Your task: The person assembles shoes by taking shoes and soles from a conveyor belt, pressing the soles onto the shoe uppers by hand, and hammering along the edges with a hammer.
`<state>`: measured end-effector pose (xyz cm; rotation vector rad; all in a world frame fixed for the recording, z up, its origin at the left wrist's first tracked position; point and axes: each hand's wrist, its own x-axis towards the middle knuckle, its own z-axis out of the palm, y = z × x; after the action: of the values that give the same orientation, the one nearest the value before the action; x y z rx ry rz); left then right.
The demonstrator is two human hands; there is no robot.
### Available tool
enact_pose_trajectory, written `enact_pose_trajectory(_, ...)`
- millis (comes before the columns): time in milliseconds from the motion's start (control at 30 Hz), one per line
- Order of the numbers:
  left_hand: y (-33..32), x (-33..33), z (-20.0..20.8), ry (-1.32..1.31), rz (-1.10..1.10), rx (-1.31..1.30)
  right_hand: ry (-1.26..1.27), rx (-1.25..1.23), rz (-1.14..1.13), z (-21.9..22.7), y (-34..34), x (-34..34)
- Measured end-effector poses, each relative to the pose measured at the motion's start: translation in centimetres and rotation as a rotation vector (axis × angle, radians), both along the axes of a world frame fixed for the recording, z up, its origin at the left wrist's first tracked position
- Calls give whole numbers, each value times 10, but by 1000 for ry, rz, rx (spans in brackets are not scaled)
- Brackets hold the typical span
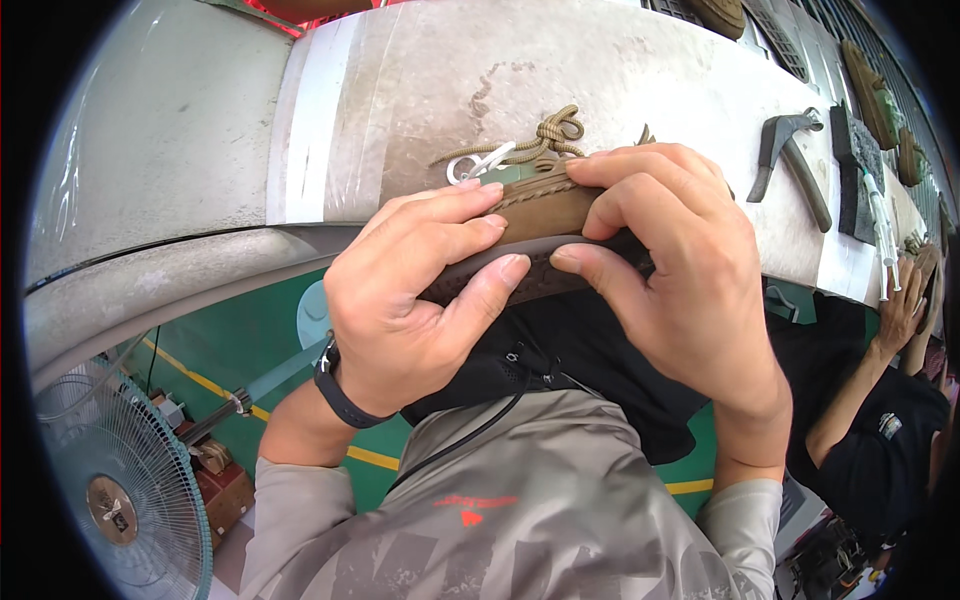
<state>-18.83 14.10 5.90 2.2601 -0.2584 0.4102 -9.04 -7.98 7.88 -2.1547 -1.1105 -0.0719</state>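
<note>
Both my hands grip a brown shoe (548,212) at the table's near edge, its side and dark sole turned toward me. My left hand (405,275) has its fingers on the upper and its thumb against the sole. Likewise my right hand (675,255) presses its fingertips on the upper, with the thumb at the sole edge. Tan laces (558,130) are tied in a bow on the far side of the shoe, and a white ring-shaped piece (462,168) lies beside them. My right hand hides one end of the shoe.
A hammer (790,165) lies on the table (400,100) to the right, next to a black block (855,180) and a syringe-like tube (882,225). More shoes (868,95) stand at the far right. A co-worker's hand (903,300) is at the right edge. A fan (120,490) stands lower left.
</note>
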Motion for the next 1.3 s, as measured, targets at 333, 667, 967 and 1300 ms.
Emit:
enact_pose_trajectory(333,7,29,23,282,-94,-22,-5,9,105,-9,-27,23)
enact_pose_trajectory(667,22,89,10,507,-610,-150,3,70,84,-14,-21,20)
enact_pose_trajectory(967,14,94,8,497,-597,-126,-60,96,91,-19,-25,23)
enact_pose_trajectory(1300,-26,72,-3,308,-254,-219,-162,67,-230,-23,-37,63)
